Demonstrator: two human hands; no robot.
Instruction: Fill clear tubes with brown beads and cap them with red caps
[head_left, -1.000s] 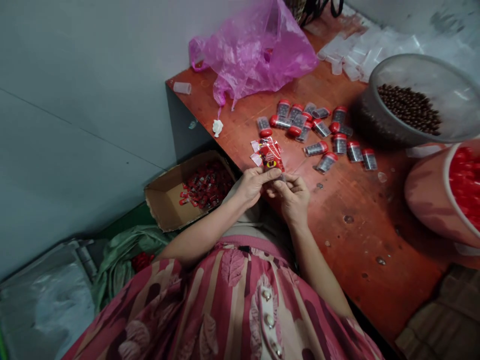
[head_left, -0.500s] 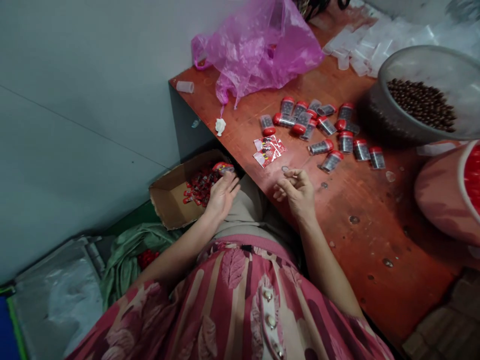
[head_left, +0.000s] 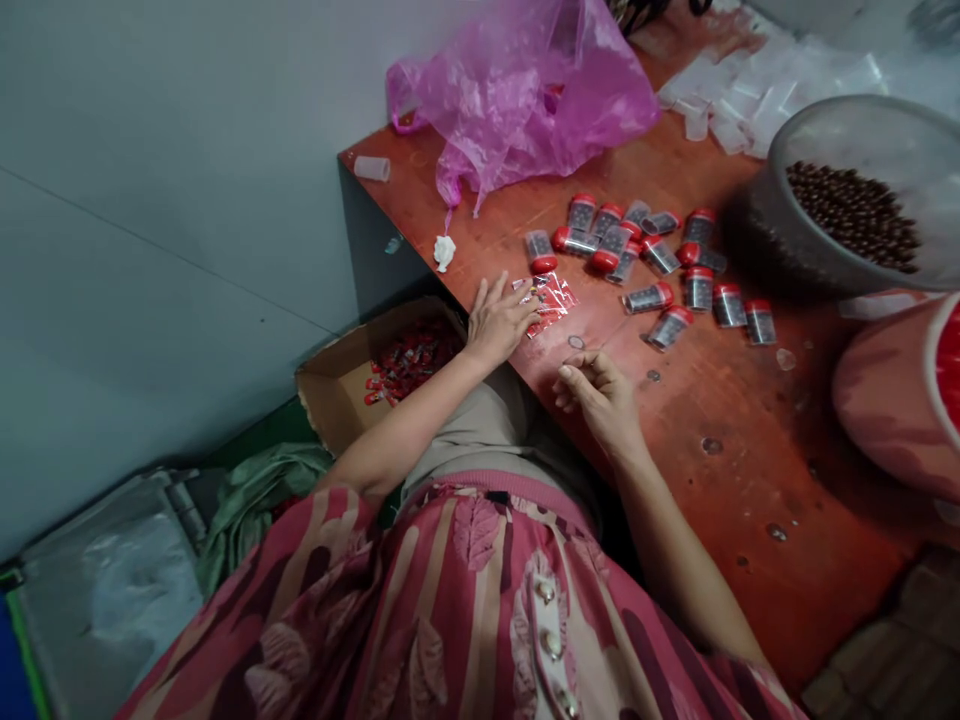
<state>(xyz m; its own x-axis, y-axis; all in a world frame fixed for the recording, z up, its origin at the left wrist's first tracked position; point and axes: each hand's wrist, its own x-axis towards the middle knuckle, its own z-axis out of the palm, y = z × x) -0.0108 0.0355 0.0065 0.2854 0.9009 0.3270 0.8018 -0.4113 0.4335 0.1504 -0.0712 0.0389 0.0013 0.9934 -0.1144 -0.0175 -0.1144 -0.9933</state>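
Observation:
My left hand (head_left: 501, 322) lies over the table's edge with its fingers stretched apart. Its fingertips touch the red printed plastic wrappers (head_left: 553, 302), and part of these is hidden beneath them. Over the tabletop, a little to the right, my right hand (head_left: 598, 388) is curled with thumb and forefinger close together; whether a small thing is pinched there I cannot make out. Beyond the wrappers lie several clear tubes with red caps (head_left: 611, 247), filled with dark balls. Below my left forearm, a cardboard box (head_left: 330, 390) holds many red wrapped pieces (head_left: 405, 365).
A pink plastic bag (head_left: 517, 110) lies at the table's far left corner, near a crumpled white tissue (head_left: 444, 252). A grey bowl of brown balls (head_left: 855, 215) and a pink tub (head_left: 892, 390) with red things stand right. Empty clear tubes (head_left: 757, 90) are heaped behind.
My left hand has moved from above the cardboard box up to the wrappers on the table. The wrapped piece by it has dropped out of sight. My right hand stays nearly in place.

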